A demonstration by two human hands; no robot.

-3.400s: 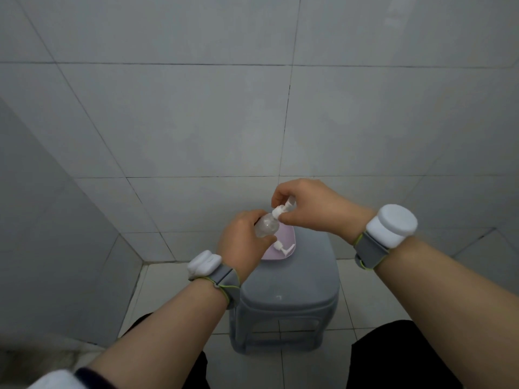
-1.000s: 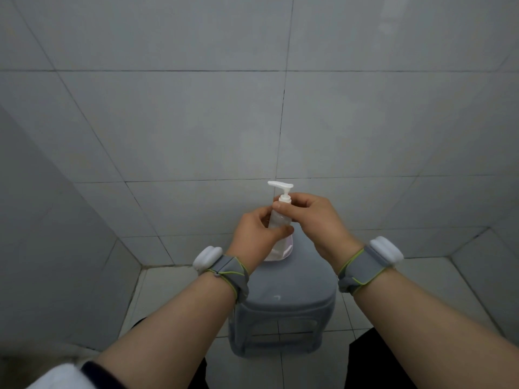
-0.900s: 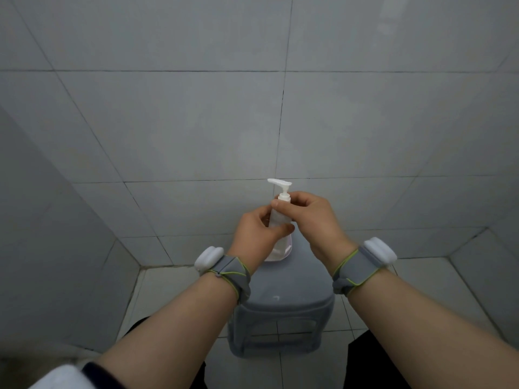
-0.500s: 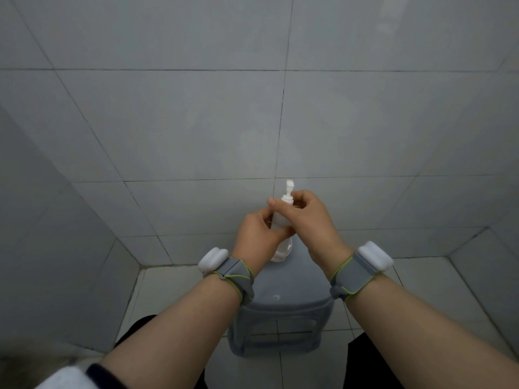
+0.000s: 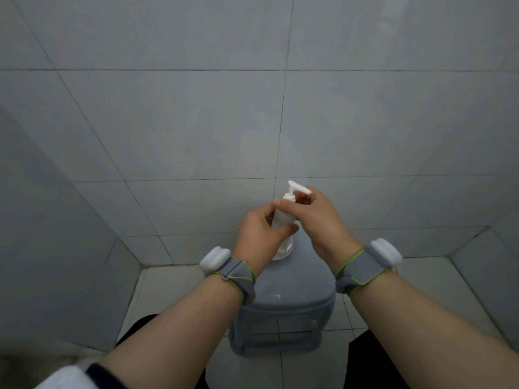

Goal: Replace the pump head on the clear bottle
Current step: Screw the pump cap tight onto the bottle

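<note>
Above grey stool [image 5: 292,287], L hand [image 5: 259,234] grips clear bottle [image 5: 283,219]; R hand [image 5: 317,220] pinches pump head [image 5: 295,190] collar.

Dim, flat, greyish light with soft shadows; wide-angle bending at the edges, faint glare top right.

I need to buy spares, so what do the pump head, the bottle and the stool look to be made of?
Pump head: opaque white, likely moulded plastic. Clear bottle: translucent, frosted look, probably plastic; glass is not ruled out. Stool: matte grey, one-piece rounded form with cut-out sides, apparently moulded plastic.
</note>
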